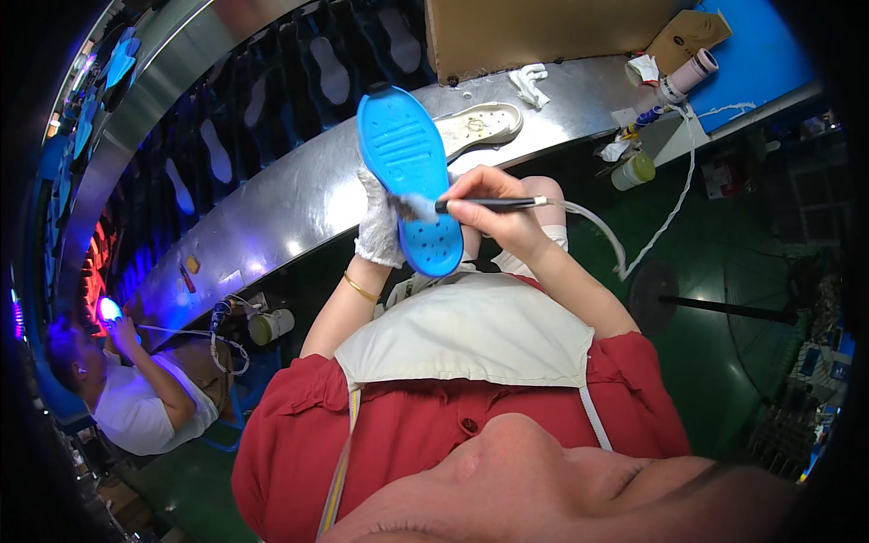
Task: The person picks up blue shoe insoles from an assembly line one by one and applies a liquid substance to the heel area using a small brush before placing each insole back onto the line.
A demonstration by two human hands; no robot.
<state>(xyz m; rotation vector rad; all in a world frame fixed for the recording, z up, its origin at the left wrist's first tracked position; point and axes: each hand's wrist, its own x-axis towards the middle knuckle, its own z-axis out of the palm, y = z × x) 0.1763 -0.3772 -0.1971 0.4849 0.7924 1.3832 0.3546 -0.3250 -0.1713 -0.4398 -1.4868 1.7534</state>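
A bright blue shoe sole (403,145) is held up over my lap, its ridged and holed face toward me. My left hand (378,217), in a grey-white knit glove, grips its left edge; some of those fingers are hidden behind it. Bare and pinched, my right hand (507,217) holds a black-handled brush (498,204) with a pale hose running from its back end. The brush's blurred bristles lie across the sole's lower middle. Behind the sole, a whitish shoe sole (493,122) rests on the metal bench, partly covered.
Beyond the curved metal bench (290,199), several soles lie on a dark conveyor (290,100). A cardboard box (543,41) and crumpled white cloth (529,86) are at the back. A lidded jar (634,170) hangs at right; a co-worker (149,403) sits at left.
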